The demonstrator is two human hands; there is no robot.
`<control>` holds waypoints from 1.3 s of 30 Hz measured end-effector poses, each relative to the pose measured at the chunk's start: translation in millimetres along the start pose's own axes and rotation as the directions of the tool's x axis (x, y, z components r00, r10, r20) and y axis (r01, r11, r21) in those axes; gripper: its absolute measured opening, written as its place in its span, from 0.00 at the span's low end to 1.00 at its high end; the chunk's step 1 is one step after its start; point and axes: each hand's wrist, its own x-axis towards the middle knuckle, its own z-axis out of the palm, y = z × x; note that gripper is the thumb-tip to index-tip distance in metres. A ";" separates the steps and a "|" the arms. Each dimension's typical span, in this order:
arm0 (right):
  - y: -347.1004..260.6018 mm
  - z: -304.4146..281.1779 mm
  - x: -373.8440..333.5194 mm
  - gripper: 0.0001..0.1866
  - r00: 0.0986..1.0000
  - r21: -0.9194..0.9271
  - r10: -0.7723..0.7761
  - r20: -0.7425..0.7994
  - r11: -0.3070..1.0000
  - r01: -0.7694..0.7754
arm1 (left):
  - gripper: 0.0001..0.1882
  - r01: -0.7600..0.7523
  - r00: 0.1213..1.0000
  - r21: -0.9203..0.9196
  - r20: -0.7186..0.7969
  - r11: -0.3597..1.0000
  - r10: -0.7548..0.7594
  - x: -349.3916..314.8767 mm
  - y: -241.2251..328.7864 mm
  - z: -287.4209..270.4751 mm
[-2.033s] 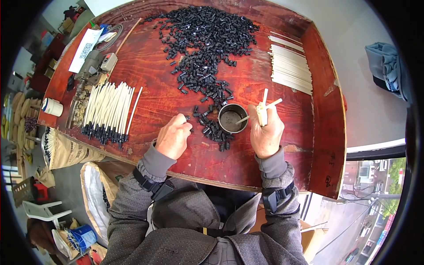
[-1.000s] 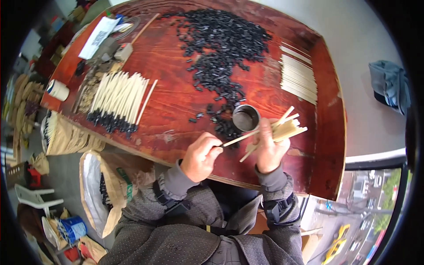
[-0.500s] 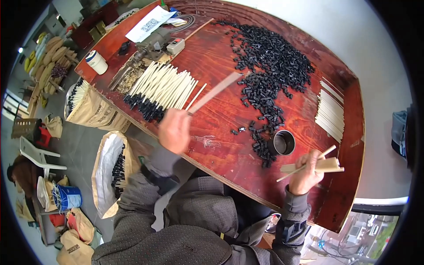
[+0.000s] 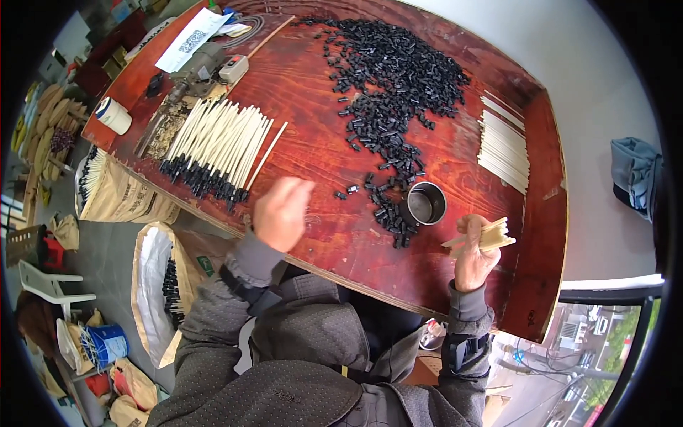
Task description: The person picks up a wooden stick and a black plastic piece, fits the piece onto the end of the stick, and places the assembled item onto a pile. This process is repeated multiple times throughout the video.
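My right hand (image 4: 475,260) is closed around a bundle of pale sticks (image 4: 496,237) above the table's front right. Just behind it stands a round metal cup (image 4: 425,204), its near side beside loose short black pieces (image 4: 393,219). Over the front left of the table is my left hand (image 4: 281,213), slightly blurred, its fingers bent loosely and pointing right, with nothing visible in them. Behind that hand lies a row of pale sticks with black ends (image 4: 219,135), the black ends toward me. One pale stick (image 4: 267,155) rests apart at the row's right side.
A large heap of black pieces (image 4: 398,60) covers the back middle of the red table (image 4: 299,92). Bare pale sticks (image 4: 504,153) lie by its right wall. A small motor (image 4: 199,67) and white bottle (image 4: 114,116) stand left. Open paper sacks (image 4: 146,285) stand below the left edge.
The pale strip, blurred in my left hand before, is no longer visible there. My right hand's sticks are gathered closer together. The whole view has shifted, moving the table leftward in it.
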 end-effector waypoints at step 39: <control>-39.9 28.2 26.5 0.12 0.999 -0.035 -0.026 0.047 0.999 0.027 | 0.08 0.325 0.932 -0.605 0.335 0.727 -0.139 5.7 60.5 49.9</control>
